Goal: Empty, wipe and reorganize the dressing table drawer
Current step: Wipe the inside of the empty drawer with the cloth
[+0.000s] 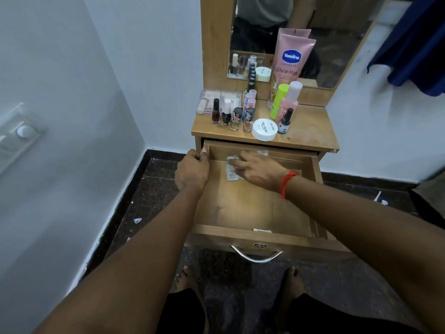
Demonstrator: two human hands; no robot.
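Note:
The wooden drawer [243,206] of the dressing table is pulled out, and its floor is bare apart from a white wipe [231,170] near the back. My right hand [258,168] lies flat on that wipe, fingers spread, pressing it to the drawer floor. My left hand [192,168] grips the drawer's left wall at the back corner. On the tabletop [310,127] stand several nail polish bottles [226,113], a white round jar [264,129], a pink Vaseline tube [290,66], a green bottle [279,101] and a pink bottle [290,102].
A clear plastic box [218,100] sits at the tabletop's back left. The mirror [284,32] rises behind. A metal handle [256,255] hangs on the drawer front. A white wall stands at left, blue cloth [414,44] hangs at right, and my bare feet rest on dark floor below.

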